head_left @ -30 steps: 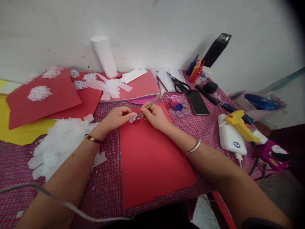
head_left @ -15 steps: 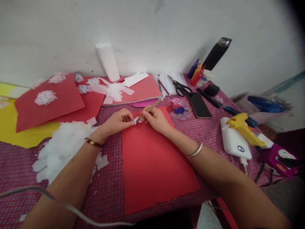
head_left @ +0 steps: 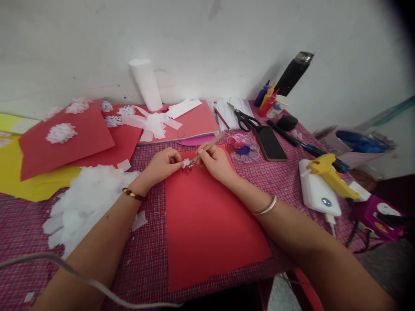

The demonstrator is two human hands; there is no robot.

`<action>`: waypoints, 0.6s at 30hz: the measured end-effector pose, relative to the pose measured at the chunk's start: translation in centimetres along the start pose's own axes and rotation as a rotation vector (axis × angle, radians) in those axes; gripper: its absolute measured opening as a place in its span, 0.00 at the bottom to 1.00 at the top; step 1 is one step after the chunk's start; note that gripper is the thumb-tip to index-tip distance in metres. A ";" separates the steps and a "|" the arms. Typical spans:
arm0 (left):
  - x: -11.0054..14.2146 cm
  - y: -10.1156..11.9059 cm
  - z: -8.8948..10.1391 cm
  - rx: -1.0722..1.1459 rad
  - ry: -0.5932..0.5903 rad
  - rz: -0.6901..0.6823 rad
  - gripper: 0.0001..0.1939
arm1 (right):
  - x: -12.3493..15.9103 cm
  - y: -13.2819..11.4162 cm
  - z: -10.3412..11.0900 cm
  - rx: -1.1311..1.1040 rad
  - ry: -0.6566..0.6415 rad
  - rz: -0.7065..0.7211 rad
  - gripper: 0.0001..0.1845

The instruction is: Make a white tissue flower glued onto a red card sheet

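Note:
A red paper sheet (head_left: 210,224) lies in front of me on the checked cloth. Near its top edge sits a small ruffled bit of white tissue paper (head_left: 187,163), with a wet-looking red blob (head_left: 187,171) just below it. My left hand (head_left: 167,163) is closed, thumb and finger pinched at the tissue's left edge. From the other side, my right hand (head_left: 210,159) grips a thin wooden stick (head_left: 215,140) like a pencil; its darker tip points down at the tissue. The fingers partly hide the tissue.
Cut white tissue squares (head_left: 87,203) are heaped at left, near red sheets (head_left: 87,142) bearing ruffled white puffs. Behind are a white roll (head_left: 147,86) and scissors (head_left: 244,119). A paint palette (head_left: 242,147), phone (head_left: 271,143) and yellow glue gun (head_left: 330,172) lie right. A cable (head_left: 87,280) crosses the foreground.
The stick and my right hand have shifted slightly right and up from the tissue. My left fingers stay close beside it, and the tissue now sits lower against the sheet.

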State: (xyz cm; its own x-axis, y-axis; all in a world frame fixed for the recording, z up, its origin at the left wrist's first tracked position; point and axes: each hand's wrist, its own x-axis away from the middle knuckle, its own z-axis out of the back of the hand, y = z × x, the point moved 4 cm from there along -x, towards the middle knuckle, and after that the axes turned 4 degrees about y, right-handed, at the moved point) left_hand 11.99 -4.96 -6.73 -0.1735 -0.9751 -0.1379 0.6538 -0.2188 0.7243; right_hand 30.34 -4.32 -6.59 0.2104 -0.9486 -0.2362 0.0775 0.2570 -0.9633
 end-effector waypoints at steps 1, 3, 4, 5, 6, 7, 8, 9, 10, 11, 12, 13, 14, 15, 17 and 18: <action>0.0 0.1 0.0 -0.001 0.000 0.003 0.11 | 0.1 0.1 0.1 0.011 -0.011 -0.012 0.10; 0.0 0.1 0.0 -0.003 -0.002 0.005 0.10 | 0.3 0.3 0.2 0.040 -0.024 -0.025 0.09; 0.0 0.2 -0.1 -0.002 -0.006 0.006 0.10 | 0.4 0.4 0.2 0.052 -0.031 -0.027 0.09; 0.0 0.2 -0.1 0.003 -0.010 0.008 0.10 | 0.4 0.6 0.2 0.060 -0.037 -0.027 0.09; 0.0 0.2 -0.1 0.009 -0.015 0.011 0.11 | 0.3 0.7 0.1 0.063 -0.041 -0.026 0.10; 0.0 0.2 0.0 0.016 -0.018 0.016 0.11 | 0.3 0.9 0.1 0.059 -0.041 -0.025 0.10; 0.0 0.3 0.0 0.023 -0.020 0.020 0.12 | 0.2 0.9 0.0 0.046 -0.039 -0.028 0.10; 0.0 0.3 0.1 0.024 -0.020 0.020 0.12 | 0.1 1.0 0.0 0.026 -0.033 -0.035 0.09; 0.0 0.4 0.3 0.015 -0.018 0.015 0.13 | 0.0 1.0 0.0 0.004 -0.024 -0.047 0.09; 0.0 0.5 0.4 0.000 -0.017 0.001 0.13 | -0.1 1.0 0.0 -0.014 -0.013 -0.062 0.08; 0.0 0.6 0.5 -0.011 -0.014 -0.015 0.14 | -0.1 1.0 0.0 -0.026 -0.002 -0.080 0.08; -0.1 0.7 0.5 -0.012 -0.011 -0.029 0.15 | -0.2 0.9 0.0 -0.032 0.009 -0.098 0.07; -0.1 0.7 0.4 0.001 -0.008 -0.036 0.17 | -0.2 0.8 0.1 -0.031 0.018 -0.113 0.07; -0.1 0.7 0.3 0.030 0.002 -0.033 0.19 | -0.3 0.7 0.1 -0.028 0.027 -0.122 0.07; -0.1 0.7 0.3 0.123 0.025 0.006 0.23 | -0.3 0.6 0.1 -0.027 0.039 -0.126 0.07; 0.0 0.8 0.4 0.180 0.033 0.039 0.24 | -0.3 0.6 0.2 -0.031 0.044 -0.124 0.07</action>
State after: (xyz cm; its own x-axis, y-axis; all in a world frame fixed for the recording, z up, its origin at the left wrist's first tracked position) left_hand 12.20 -5.08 -5.85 -0.1241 -0.9841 -0.1270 0.5169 -0.1734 0.8383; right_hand 30.54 -3.87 -7.04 0.1583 -0.9801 -0.1198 0.0702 0.1322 -0.9887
